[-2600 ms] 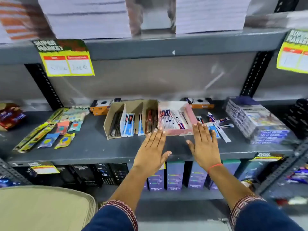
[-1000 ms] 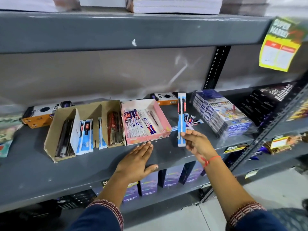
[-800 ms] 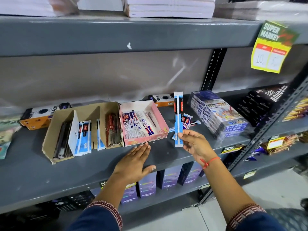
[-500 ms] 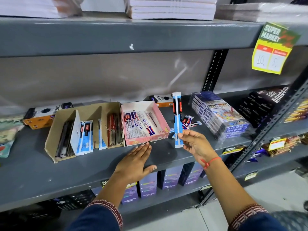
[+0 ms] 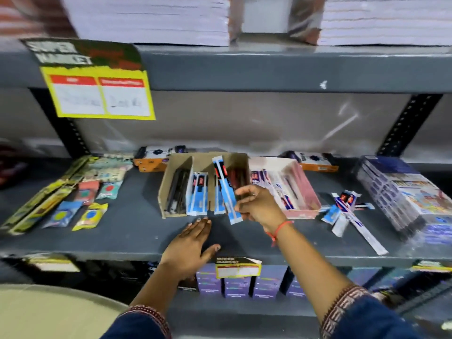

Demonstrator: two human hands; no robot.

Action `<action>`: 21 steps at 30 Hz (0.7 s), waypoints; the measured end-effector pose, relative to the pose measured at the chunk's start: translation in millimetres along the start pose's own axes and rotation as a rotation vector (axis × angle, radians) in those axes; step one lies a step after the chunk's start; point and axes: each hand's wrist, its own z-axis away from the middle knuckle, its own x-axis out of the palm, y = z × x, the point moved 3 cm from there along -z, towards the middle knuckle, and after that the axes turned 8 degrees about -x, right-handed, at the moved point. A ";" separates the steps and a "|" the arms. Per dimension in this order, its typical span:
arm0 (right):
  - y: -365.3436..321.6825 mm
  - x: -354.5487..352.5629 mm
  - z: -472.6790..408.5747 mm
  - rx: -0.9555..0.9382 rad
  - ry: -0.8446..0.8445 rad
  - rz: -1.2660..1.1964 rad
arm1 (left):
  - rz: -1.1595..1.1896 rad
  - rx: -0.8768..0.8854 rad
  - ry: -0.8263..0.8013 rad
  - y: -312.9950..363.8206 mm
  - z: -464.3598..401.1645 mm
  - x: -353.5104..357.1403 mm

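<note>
My right hand pinches a long blue and white pen packet near its lower end and holds it tilted over the front of a brown cardboard display box. That box has compartments with dark pens and more blue packets. My left hand lies flat, fingers straight, on the grey shelf just in front of the box. A pink open box with more packets stands right of the brown box.
Loose pen packets lie on the shelf right of the pink box, beside a wrapped stack of packs. Yellow and coloured packets lie at the left. Orange boxes sit at the back. A yellow price tag hangs from the upper shelf.
My right hand has carried the pen packet leftward from beside the pink box to over the brown cardboard box. The view has swung left. My left hand stays flat on the shelf.
</note>
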 end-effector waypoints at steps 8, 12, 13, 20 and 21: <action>-18.0 77.0 -51.0 -0.202 0.050 0.737 | 0.091 -0.071 0.142 -31.1 12.6 -14.4; -24.7 93.3 -81.5 -0.139 0.037 0.864 | 0.015 -0.001 0.264 -28.4 12.8 -21.0; -23.3 95.2 -87.5 -0.104 0.026 0.871 | 0.002 0.016 0.277 -28.3 12.7 -19.7; -1.9 105.4 -108.1 0.049 -0.054 0.830 | 0.038 -0.002 0.199 -34.1 12.0 -12.7; -0.9 104.5 -106.6 0.052 -0.046 0.836 | 0.050 0.001 0.190 -33.8 11.9 -12.1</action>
